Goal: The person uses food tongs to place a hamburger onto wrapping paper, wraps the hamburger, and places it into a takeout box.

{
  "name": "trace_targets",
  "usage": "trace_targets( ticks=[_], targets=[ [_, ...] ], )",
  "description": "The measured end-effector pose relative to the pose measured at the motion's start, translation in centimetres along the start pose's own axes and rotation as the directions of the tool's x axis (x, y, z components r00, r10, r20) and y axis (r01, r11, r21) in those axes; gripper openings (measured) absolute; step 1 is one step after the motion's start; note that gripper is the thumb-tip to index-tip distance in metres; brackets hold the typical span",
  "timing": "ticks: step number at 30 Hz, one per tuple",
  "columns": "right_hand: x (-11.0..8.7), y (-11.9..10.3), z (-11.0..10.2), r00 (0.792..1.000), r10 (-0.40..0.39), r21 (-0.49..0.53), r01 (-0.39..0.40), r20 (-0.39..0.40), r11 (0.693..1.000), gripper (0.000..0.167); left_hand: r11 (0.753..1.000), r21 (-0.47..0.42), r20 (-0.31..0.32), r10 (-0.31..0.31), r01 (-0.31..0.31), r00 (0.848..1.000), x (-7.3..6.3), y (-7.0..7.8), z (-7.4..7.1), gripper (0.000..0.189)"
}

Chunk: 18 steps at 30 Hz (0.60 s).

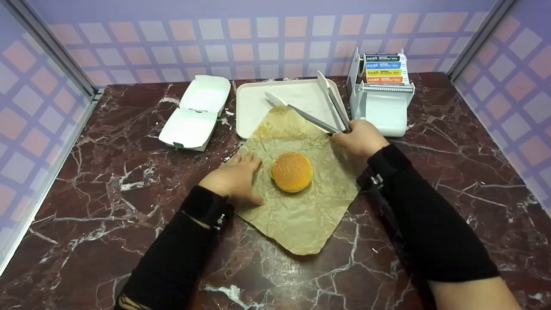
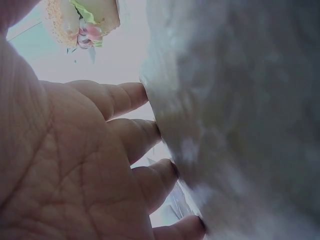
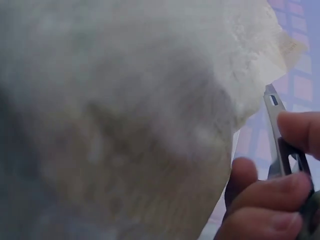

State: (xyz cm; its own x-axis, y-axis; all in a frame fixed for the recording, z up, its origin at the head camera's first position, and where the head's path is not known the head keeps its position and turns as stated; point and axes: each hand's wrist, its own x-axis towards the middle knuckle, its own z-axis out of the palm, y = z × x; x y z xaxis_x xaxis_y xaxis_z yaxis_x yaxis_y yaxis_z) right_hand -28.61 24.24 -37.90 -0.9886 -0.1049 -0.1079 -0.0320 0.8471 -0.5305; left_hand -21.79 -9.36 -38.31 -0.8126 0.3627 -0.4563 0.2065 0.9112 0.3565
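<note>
A burger (image 1: 292,172) with a sesame bun sits on a sheet of brown wrapping paper (image 1: 297,232). My left hand (image 1: 234,178) lies at the paper's left edge, fingers spread, beside the burger but apart from it. In the left wrist view, the fingertips touch a blurred surface, and the burger's side (image 2: 82,22) shows a bit of green leaf. My right hand (image 1: 363,137) grips the handle end of a pair of tongs (image 1: 338,103), whose two arms are spread over the tray. Fingers and thumb close round the tongs (image 3: 275,115) in the right wrist view, where paper hides much.
A cream tray (image 1: 247,97) lies behind the paper, partly covered by its far corner. To the left stands an open white burger box (image 1: 189,127). At the back right is a label dispenser (image 1: 383,107) with several coloured rolls. Patterned walls (image 1: 267,34) enclose the marbled table (image 1: 129,241).
</note>
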Motion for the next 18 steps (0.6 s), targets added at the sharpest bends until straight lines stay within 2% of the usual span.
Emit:
trace_targets(
  ticks=[9, 15, 18],
  targets=[
    [-0.9, 1.0, 0.0, 0.998, 0.002, -0.078, -0.006, -0.060, 0.997, 0.030, 1.000, 0.007, -0.008, 0.007, -0.007, 1.000, 0.2, -0.1, 0.0, 0.125],
    [-1.4, 1.4, -0.4, 0.999, -0.002, -0.120, -0.002, -0.033, 0.993, 0.024, 1.000, 0.005, -0.011, 0.007, -0.007, 1.000, 0.0, 0.1, 0.0, 0.125],
    [-1.6, 1.6, -0.5, 1.000, 0.010, -0.114, -0.012, -0.016, 0.993, 0.030, 1.000, 0.003, -0.010, 0.007, -0.007, 1.000, -0.2, 0.2, -0.1, 0.124]
  ],
)
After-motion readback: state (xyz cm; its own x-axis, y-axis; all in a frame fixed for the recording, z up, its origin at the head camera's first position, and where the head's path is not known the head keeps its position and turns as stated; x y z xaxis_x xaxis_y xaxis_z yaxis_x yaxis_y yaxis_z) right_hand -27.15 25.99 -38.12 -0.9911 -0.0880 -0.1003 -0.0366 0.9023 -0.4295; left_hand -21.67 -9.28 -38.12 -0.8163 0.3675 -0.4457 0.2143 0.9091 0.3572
